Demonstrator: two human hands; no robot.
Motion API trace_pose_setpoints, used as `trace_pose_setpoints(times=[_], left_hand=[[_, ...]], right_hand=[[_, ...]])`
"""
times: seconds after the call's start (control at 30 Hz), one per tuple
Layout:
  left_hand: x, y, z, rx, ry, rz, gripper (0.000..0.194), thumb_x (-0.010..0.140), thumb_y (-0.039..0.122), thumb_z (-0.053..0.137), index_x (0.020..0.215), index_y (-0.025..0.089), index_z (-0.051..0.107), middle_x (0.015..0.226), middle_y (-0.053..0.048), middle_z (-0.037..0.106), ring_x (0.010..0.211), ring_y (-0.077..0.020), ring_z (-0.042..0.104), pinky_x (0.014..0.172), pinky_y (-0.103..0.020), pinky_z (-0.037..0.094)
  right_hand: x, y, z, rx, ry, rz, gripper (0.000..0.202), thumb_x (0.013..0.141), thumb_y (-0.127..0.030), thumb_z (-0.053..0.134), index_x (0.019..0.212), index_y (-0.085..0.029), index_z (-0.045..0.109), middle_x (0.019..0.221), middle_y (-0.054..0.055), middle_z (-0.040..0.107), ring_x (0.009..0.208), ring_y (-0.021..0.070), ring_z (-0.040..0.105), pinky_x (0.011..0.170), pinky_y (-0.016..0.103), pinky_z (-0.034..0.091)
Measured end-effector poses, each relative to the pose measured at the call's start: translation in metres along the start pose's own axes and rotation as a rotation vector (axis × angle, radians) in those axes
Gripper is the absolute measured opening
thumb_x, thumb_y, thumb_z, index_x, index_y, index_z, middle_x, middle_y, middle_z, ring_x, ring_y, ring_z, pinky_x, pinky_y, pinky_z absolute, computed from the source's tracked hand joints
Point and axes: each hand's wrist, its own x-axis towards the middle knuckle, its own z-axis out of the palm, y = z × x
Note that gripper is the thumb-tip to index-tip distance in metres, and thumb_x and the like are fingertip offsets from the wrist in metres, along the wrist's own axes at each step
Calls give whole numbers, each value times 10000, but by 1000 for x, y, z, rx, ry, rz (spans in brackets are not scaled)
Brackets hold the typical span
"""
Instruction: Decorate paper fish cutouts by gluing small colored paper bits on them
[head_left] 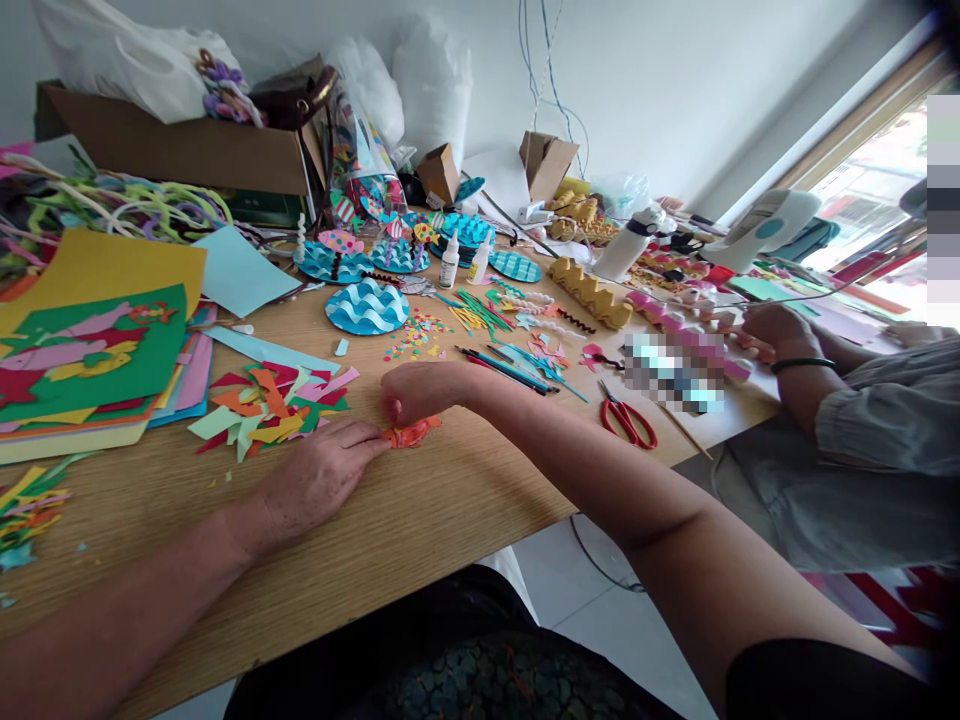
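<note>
A small orange paper fish (411, 433) lies flat on the wooden table (300, 580) in front of me. My left hand (322, 475) rests on the table, fingers stretched out, their tips touching the fish's left end. Just above the fish, my right hand (424, 390) is curled closed, its back toward me; whatever its fingers hold is hidden. Left of the hands is a pile of coloured paper scraps (277, 405). Beyond them lie paper dots (416, 335) and a blue wavy paper disc (367, 307).
Red-handled scissors (628, 420), several pencils (506, 368) and a wooden stick (686, 432) lie to the right. Two glue bottles (449, 262) stand farther back. Coloured sheets (97, 340) are stacked at left. Another person's hand (776, 330) is by pink egg-carton strips (694, 345).
</note>
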Motion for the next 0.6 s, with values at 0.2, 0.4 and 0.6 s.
trace_pose_setpoints(times=[0.2,0.4,0.6], left_hand=[[1,0,0,8,25,19,312,854,58,352,1027,126,602,974,-86,637,910,-205,580,782,-366,498],[0,-1,2,12,32,17,314,854,66,347,1016,141,605,971,-78,641,907,-204,584,782,-370,498],[1,1,-2,24,3,-12,315,857,71,352,1015,158,611,985,-64,647,931,-187,580,807,-341,492]], right_hand=[[-3,-3,-3,21,-4,13,309,674,-201,534,923,-100,685,894,115,672,708,169,566,555,243,352],[-3,-3,-2,14,-12,12,310,671,-205,535,921,-96,683,881,112,674,702,158,563,563,238,352],[-3,4,-2,79,6,-6,293,675,-150,505,902,-104,684,864,93,675,699,145,554,568,232,365]])
